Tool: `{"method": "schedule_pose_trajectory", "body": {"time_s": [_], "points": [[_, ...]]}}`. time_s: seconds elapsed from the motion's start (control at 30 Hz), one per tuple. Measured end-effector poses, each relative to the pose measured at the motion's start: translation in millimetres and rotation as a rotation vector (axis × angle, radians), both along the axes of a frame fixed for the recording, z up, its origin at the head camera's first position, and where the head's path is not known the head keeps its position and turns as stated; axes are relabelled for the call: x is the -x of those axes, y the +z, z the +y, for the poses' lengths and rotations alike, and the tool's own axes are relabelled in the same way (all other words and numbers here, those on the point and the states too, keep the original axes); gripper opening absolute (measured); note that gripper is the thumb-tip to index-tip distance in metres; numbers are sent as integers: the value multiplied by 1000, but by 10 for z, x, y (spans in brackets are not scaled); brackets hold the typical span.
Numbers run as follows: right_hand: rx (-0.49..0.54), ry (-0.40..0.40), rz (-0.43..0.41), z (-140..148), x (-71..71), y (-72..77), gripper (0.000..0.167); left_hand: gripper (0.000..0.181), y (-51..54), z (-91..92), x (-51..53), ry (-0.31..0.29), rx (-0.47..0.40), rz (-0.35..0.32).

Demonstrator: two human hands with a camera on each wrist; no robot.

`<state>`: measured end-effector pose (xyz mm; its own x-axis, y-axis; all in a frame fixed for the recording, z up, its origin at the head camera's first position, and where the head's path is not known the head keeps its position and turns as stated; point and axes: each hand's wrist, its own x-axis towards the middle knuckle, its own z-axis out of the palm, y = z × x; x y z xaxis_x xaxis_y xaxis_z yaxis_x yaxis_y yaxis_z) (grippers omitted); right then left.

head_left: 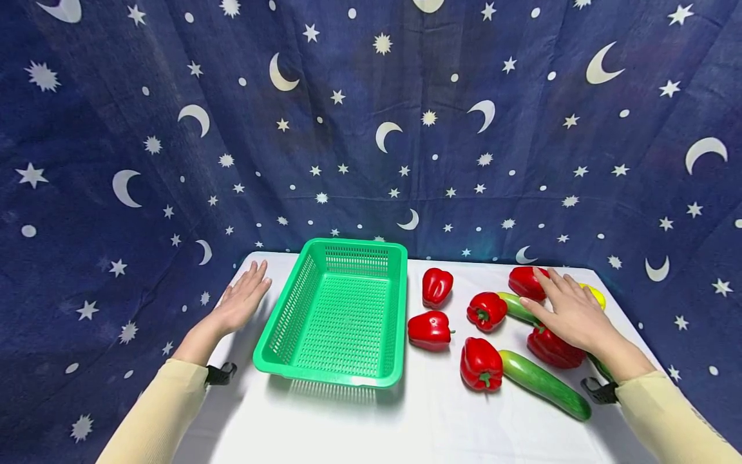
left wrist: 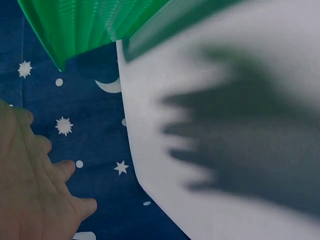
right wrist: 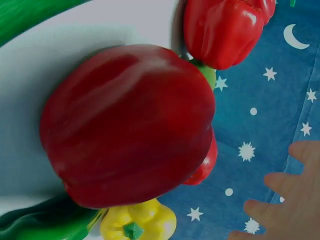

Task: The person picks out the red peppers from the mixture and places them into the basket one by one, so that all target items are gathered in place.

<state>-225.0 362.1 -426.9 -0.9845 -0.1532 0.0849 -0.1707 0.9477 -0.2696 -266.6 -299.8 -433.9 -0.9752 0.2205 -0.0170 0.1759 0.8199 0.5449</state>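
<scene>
My left hand [head_left: 240, 299] is raised with straight fingers beside the left rim of the green plastic basket [head_left: 270, 325]; it holds nothing. Over the vegetables at the right hovers my right hand [head_left: 574, 312], fingers extended and spread. Below it lies a large red bell pepper [head_left: 553, 350], which fills much of the right wrist view, apart from the fingers [right wrist: 285, 185]. Another red bell pepper [head_left: 524, 282] lies behind the thumb. A yellow bell pepper [right wrist: 137, 220] is partly hidden by the hand in the head view. No vegetables lie inside the basket.
More red bell peppers [head_left: 482, 364] lie right of the basket. One cucumber [head_left: 545, 385] lies near the front, another [head_left: 517, 307] farther back, and a dark green vegetable [right wrist: 47, 222] sits by the yellow pepper. A blue star-patterned curtain [head_left: 348, 148] hangs behind the white table [head_left: 324, 428].
</scene>
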Motion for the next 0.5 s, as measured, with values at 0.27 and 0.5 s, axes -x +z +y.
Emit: {"method": "schedule_pose_trajectory", "body": {"time_s": [0.27,0.5], "points": [[16,19,-6,-118,10,35,94,69,25,55,13,-110,-201,-26],[67,52,-34,-215,-27,56,95,65,32,104,6,-156,-336,-123]]}}
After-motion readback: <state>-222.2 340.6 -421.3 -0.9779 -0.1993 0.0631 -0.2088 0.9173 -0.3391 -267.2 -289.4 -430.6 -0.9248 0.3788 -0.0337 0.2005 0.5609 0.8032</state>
